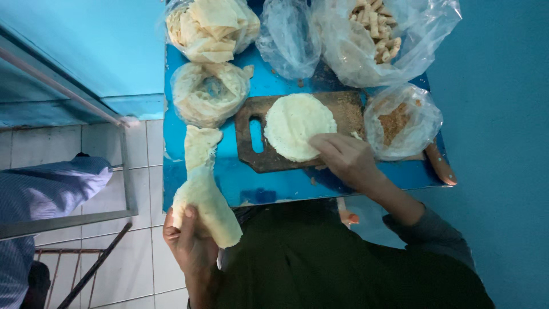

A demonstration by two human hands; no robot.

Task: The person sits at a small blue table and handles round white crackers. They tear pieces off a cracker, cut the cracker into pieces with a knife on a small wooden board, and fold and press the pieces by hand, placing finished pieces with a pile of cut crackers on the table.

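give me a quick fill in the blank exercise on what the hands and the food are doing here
1. The round flat sheet of dough lies on a dark ____ cutting board.
2. The right hand touches the round sheet, while the ____ hand holds a folded dough strip.
3. The small table under the board is ____ in colour.
4. The bag of crumbs sits to the ____ of the board.

Missing words: wooden; left; blue; right

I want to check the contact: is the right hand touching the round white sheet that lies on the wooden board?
Touching. The head view shows the right hand with its fingertips resting on the edge of the round white sheet on the wooden board, no gap visible.
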